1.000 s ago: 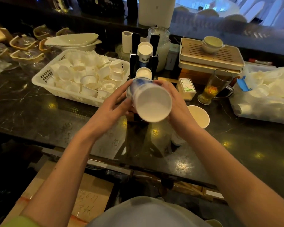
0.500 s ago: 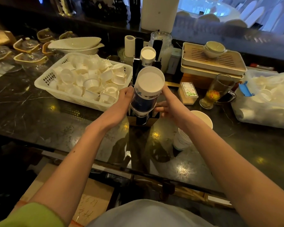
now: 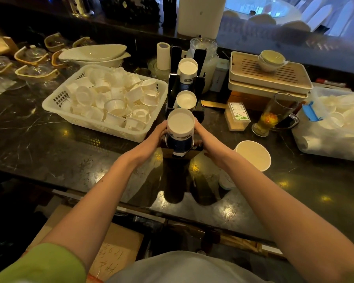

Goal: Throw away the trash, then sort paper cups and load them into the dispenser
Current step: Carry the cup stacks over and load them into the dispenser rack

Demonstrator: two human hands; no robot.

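Observation:
A stack of blue-and-white paper cups point(image 3: 180, 129) stands bottom-up in the nearest slot of the black cup dispenser point(image 3: 198, 115). My left hand point(image 3: 154, 137) and my right hand point(image 3: 204, 137) grip it from either side. Two more cup stacks fill the slots behind: a middle stack point(image 3: 186, 99) and a far stack point(image 3: 187, 68). An open paper cup point(image 3: 252, 155) stands on the counter to the right of my right hand, with a small cup point(image 3: 226, 181) lying below it.
A white basket point(image 3: 55, 101) of small white cups sits left of the dispenser. At right are a plastic bag point(image 3: 319, 144) of white cups, a glass mug of tea point(image 3: 274, 115), a small box point(image 3: 238, 116) and stacked tea trays point(image 3: 268, 78). Glass teapots and white dishes line the back left.
The cup stack went from tilted toward me in both hands to upright, then down into the front slot of the dispenser. Both hands followed it down.

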